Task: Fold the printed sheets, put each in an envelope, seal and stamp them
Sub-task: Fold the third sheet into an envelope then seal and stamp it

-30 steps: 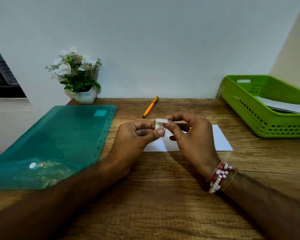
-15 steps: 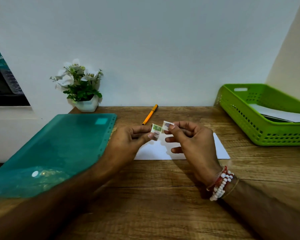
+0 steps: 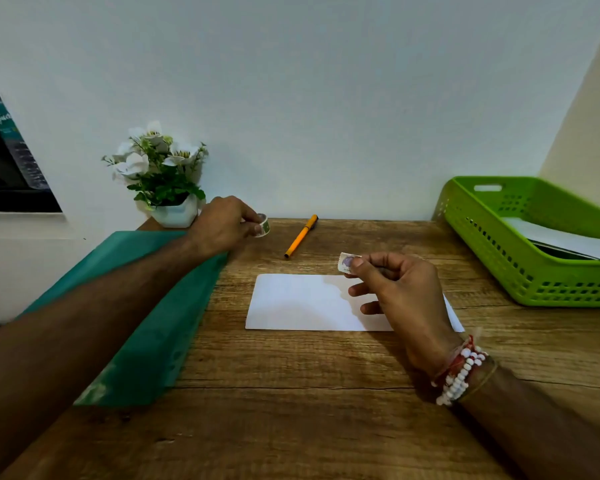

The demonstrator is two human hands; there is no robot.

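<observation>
Wooden surface (image 3: 291,403), grain running left to right, carries a plain white envelope (image 3: 302,303) lying flat at centre with its long edges parallel to the near edge; its right end is hidden behind the right hand (image 3: 399,289), and whether the flap is sealed cannot be told from this side. That right hand is raised over the envelope's far right corner, thumb and forefinger pinching a single stamp (image 3: 346,263) with a perforated edge and a purplish print, the remaining fingers loosely curled below. A beaded bracelet (image 3: 461,372), red and white, sits on the same wrist. The left hand (image 3: 222,226) is stretched to the far left part of the surface, between the flower pot (image 3: 175,214) and the orange pen (image 3: 301,236), and grips a small green-printed stamp piece (image 3: 264,226) between thumb and fingertips; whether this piece touches the wood cannot be told. The pen lies diagonally beyond the envelope, dark cap toward the wall, apart from both hands. A teal plastic sleeve (image 3: 174,323) with punched holes along one edge lies at left, the left forearm crossing above it. At far right stands a green perforated basket (image 3: 534,265) holding white paper (image 3: 561,237). The pot holds white flowers and stands against the wall.
</observation>
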